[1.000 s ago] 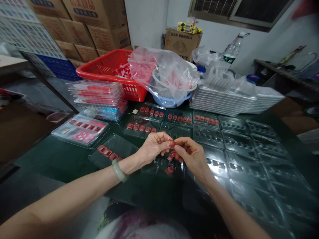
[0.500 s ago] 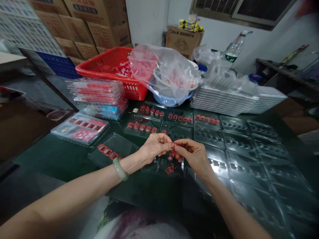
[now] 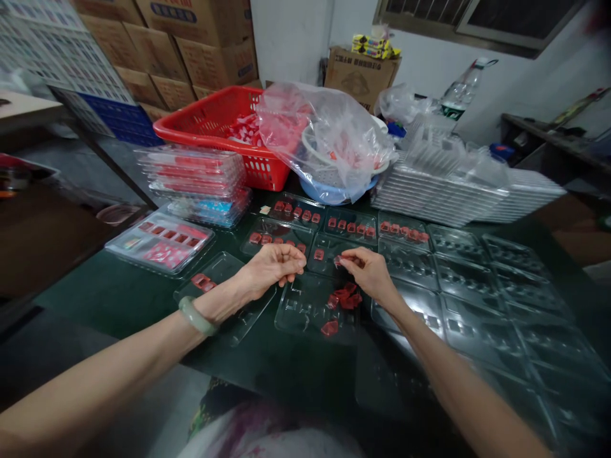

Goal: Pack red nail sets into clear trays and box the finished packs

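Observation:
My right hand [image 3: 367,272] pinches a small red piece [image 3: 340,259] over a clear blister tray [image 3: 329,247] that has one red piece in a pocket. My left hand [image 3: 272,266] hovers beside it with its fingers curled; what they hold, if anything, is hidden. A green bangle [image 3: 195,316] sits on my left wrist. Just below my hands a clear tray [image 3: 300,312] carries a loose heap of red pieces [image 3: 344,299]. Behind it lie three trays with filled rows of red pieces [image 3: 352,226].
A red basket [image 3: 210,124], a plastic bag over a blue bowl [image 3: 329,137] and stacks of clear trays [image 3: 443,191] stand at the back. Filled trays [image 3: 191,175] are piled at the left. Empty clear trays [image 3: 482,286] cover the table's right side. Cardboard boxes [image 3: 200,38] line the wall.
My hands have separated and moved away from me. The right hand carried a red piece forward to the tray behind; the left shifted left. The camera tilted slightly.

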`<state>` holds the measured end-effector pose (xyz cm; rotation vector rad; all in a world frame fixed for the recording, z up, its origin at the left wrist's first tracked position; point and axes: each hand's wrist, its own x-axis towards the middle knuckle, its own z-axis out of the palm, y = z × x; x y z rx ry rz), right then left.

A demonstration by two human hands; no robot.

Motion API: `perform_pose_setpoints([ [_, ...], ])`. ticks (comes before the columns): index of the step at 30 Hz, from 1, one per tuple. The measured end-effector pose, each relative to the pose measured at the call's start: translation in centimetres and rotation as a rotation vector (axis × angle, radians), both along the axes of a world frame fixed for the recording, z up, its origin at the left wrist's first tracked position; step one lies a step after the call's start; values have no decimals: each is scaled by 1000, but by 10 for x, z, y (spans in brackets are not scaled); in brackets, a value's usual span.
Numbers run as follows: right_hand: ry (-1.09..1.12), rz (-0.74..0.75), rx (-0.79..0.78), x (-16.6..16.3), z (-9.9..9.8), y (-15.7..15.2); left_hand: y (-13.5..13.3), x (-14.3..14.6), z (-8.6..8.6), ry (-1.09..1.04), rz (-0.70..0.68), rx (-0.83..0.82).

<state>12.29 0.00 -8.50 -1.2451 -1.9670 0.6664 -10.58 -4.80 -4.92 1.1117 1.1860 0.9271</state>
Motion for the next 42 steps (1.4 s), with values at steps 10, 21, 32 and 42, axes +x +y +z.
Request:
perform_pose_setpoints([
  [10,-258,-20,257,-23,11,9,-3,2,4,189,-25,38],
  [21,-514,83,87,-26,19,12,-2,-1,2,163,-54,21],
  [32,-679,108,83,-35,17,10,2,6,-5,202,-97,39],
  [42,-745,171,43,-37,30,17,-2,9,3,261,-86,116],
])
